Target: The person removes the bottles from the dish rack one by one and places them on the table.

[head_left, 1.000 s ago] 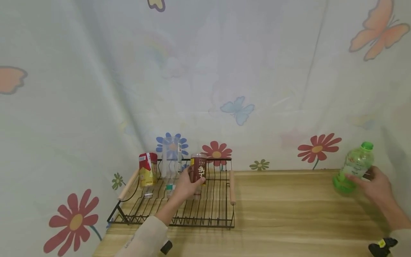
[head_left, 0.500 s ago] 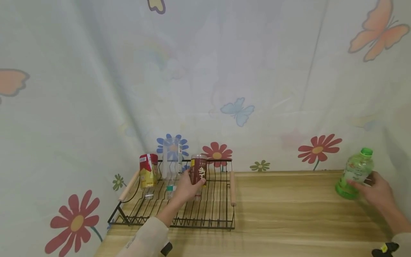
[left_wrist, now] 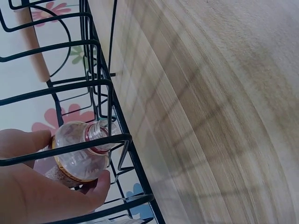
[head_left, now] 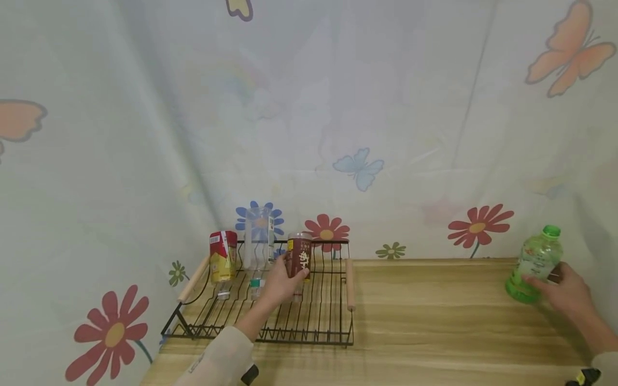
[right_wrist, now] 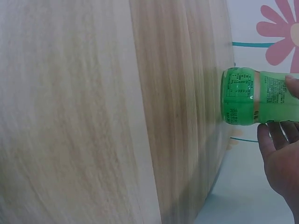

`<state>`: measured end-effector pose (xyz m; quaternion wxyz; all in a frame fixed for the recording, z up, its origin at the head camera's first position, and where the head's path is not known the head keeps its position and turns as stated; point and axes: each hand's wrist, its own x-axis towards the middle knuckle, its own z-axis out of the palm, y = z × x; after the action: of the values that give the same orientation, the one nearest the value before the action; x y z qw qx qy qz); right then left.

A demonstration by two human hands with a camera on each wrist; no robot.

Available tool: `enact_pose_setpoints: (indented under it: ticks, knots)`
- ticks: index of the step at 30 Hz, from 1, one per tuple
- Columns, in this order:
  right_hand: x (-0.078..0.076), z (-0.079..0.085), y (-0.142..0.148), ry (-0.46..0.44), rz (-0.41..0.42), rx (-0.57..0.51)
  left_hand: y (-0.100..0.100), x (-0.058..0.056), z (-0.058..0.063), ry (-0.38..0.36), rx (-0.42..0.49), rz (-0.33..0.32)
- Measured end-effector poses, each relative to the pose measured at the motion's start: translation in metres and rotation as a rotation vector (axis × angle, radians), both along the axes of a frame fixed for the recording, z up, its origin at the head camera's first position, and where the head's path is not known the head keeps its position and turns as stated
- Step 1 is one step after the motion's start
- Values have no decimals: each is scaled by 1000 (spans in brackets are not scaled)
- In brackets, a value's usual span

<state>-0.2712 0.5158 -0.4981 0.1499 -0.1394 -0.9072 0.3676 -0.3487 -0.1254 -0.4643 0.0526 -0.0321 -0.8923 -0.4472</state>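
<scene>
My left hand (head_left: 280, 279) grips a clear plastic bottle with a dark red label (head_left: 299, 257), turned neck-down over the black wire rack (head_left: 321, 340). In the left wrist view, the bottle's open neck (left_wrist: 99, 135) points at the rack floor, between the wires. At the far right, my right hand (head_left: 567, 289) is wrapped around a green plastic bottle (head_left: 536, 262). That bottle stands upright with a green cap, tilted a little, its base close over the wooden tabletop. In the right wrist view, fingers and thumb (right_wrist: 292, 86) lie on opposite sides of the green bottle.
Two more bottles stand neck-down in the rack: one red and yellow (head_left: 223, 257), one clear (head_left: 258, 236). Wooden handles (head_left: 350, 284) flank the rack. Wooden tabletop (head_left: 425, 311) lies between rack and green bottle. A flower-printed curtain (head_left: 410, 134) backs the table.
The green bottle has come down slightly toward the tabletop with my right hand and tilts less. My left hand and the red-labelled bottle have stayed in place.
</scene>
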Motion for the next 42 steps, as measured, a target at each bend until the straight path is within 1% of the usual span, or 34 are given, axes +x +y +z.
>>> enact_pose_setpoints:
  ticks: [5,7,12,19,22,25,29,32,35,38,42]
  knots:
    - [1,-4,3,-19,-9,5,1,0,2,-5,4,-8]
    - [2,-6,4,-36,-16,-1,2,0,2,-11,2,-7]
    - [1,-9,4,-39,-38,-4,3,-1,1,-9,1,-3]
    - [8,-13,7,-27,22,29,2,5,-2,-22,-30,-12]
    - [9,-13,6,-21,19,32,3,7,-1,-11,-30,-11]
    - [7,-12,7,-25,8,20,3,6,1,8,-25,-17]
    - [5,-10,7,-47,4,6,2,6,1,6,-8,-19]
    - [2,-6,8,-58,21,5,2,6,2,2,20,-8]
    - [0,0,7,-53,41,-3,1,5,5,12,42,-5]
    - [3,2,5,-44,55,-10,1,4,6,20,45,-9]
    - [11,2,2,-26,31,-5,1,4,8,9,33,4]
